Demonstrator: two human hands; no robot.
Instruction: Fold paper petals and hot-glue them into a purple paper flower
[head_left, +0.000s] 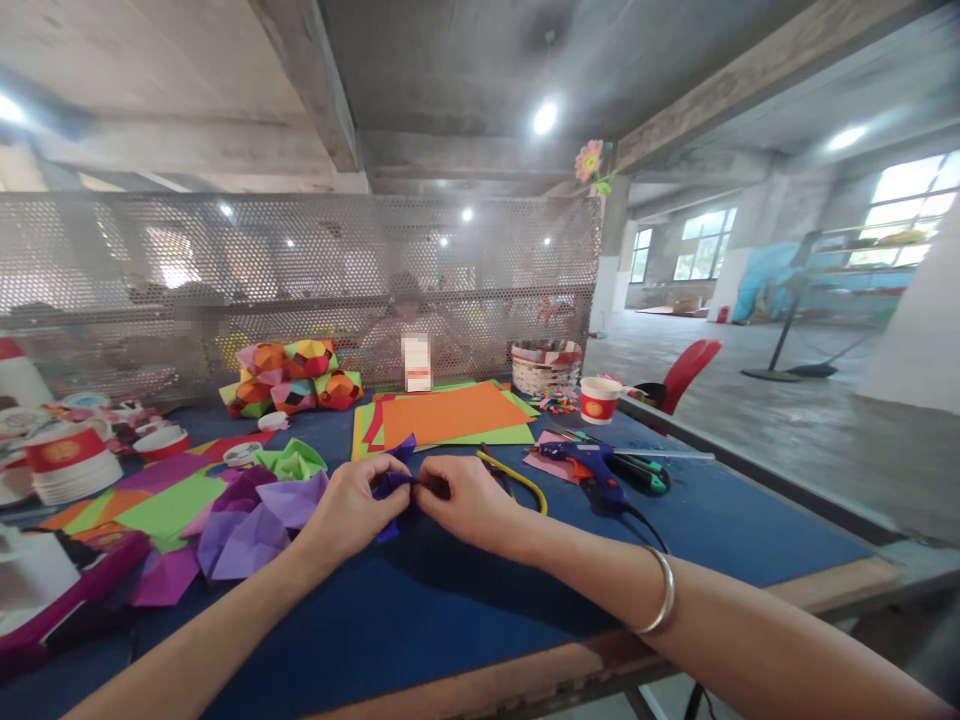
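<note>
Both hands meet above the blue tabletop, around a piece of dark purple-blue folded paper [395, 484]. My left hand [356, 505] pinches it between thumb and fingers. On the paper's right edge, my right hand [465, 497] is closed with its fingertips pressed together; the fingers partly hide the paper. Folded paper pieces in lilac and purple [251, 520] lie just left of my left hand, with a green folded piece [294, 461] behind them. Beyond my hands rests a stack of coloured sheets, an orange sheet [442, 412] on top. A yellow-handled tool [525, 480] lies beside my right hand.
A blue glue gun [600, 468] with a cord and a green-handled tool [654, 474] lie at right. Behind stand a paper cup [599, 399] and a woven basket [546, 367]. Coloured paper balls [292, 378] and stacked cups [69, 462] are at left. A mesh screen [300, 250] borders the table.
</note>
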